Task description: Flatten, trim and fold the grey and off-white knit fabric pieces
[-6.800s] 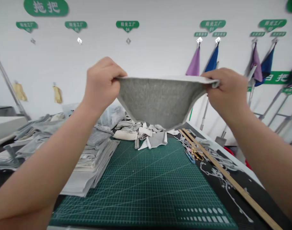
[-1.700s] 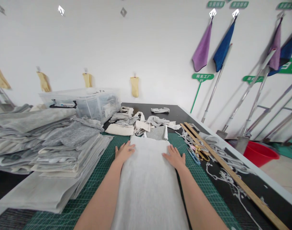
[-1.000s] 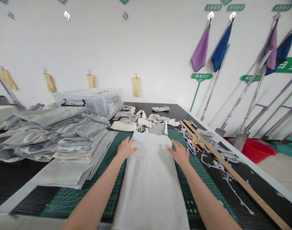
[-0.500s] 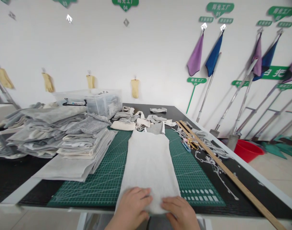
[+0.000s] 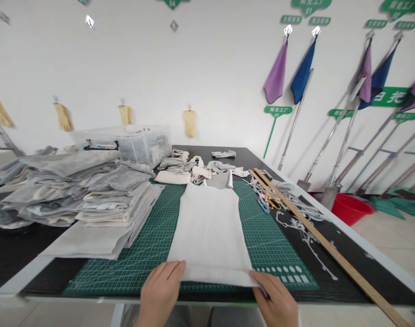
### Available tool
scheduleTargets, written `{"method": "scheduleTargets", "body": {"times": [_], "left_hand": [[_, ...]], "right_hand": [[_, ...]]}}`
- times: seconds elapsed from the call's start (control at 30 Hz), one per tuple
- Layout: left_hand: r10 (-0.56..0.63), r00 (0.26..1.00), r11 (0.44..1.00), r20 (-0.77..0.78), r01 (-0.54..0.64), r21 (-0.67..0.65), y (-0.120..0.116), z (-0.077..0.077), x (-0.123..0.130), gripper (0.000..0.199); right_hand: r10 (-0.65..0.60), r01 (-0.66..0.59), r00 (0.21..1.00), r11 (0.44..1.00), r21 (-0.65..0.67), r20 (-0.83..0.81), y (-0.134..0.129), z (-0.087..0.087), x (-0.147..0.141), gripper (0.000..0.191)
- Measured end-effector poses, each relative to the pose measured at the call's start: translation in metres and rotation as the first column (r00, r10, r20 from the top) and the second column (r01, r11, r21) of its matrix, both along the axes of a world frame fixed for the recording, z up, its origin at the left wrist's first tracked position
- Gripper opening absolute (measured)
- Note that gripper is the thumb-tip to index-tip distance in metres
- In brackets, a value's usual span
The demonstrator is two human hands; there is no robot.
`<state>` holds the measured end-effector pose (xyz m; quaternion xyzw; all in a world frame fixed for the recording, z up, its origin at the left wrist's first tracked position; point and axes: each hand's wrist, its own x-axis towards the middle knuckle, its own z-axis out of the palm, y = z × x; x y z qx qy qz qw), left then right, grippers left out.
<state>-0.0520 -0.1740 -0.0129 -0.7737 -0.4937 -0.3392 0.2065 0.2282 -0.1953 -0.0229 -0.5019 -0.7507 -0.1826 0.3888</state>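
A pale grey-white piece of fabric (image 5: 209,227) lies flat on the green cutting mat (image 5: 132,272), its near edge turned up into a narrow fold. My left hand (image 5: 163,288) grips the left end of that fold, fingers on top and thumb hidden. At the fold's right end, my right hand (image 5: 274,293) pinches the cloth between thumb and fingers. Beyond the fabric's far edge lies a heap of grey and cream cloth scraps (image 5: 200,170).
Stacked grey cloth (image 5: 119,213) covers the table's left side, before a clear plastic bin (image 5: 135,145). Along the right run wooden strips (image 5: 306,227), scissors (image 5: 272,202) and loose cords (image 5: 306,236). A red bucket (image 5: 352,209) stands on the floor beside mops.
Both hands have moved apart, from resting on the fabric to its two near corners. The near edge has been lifted and folded over, away from me.
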Motion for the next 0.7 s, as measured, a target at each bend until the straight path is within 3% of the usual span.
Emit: {"method": "scheduleTargets", "body": {"times": [0.23, 0.37, 0.53, 0.7], "left_hand": [[0.122, 0.991, 0.99, -0.051, -0.118, 0.079, 0.0, 0.0, -0.031, 0.037], [0.141, 0.988, 0.983, 0.061, -0.147, 0.113, 0.0, -0.003, -0.037, 0.029], [0.181, 0.965, 0.983, 0.188, -0.185, 0.0, -0.002, -0.001, -0.033, 0.019], [0.183, 0.957, 0.983, 0.223, -0.178, -0.043, -0.002, 0.004, -0.032, 0.018]], "right_hand": [[-0.048, 0.052, 0.997, 0.997, 0.052, -0.066, -0.001, 0.002, 0.001, 0.017], [-0.157, 0.158, 0.981, 0.987, 0.0, -0.11, -0.003, -0.002, 0.002, 0.016], [-0.271, 0.259, 0.955, 0.961, -0.099, -0.124, -0.003, -0.003, 0.004, 0.022], [-0.254, 0.24, 0.955, 0.966, -0.098, -0.155, -0.005, -0.001, 0.008, 0.019]]}}
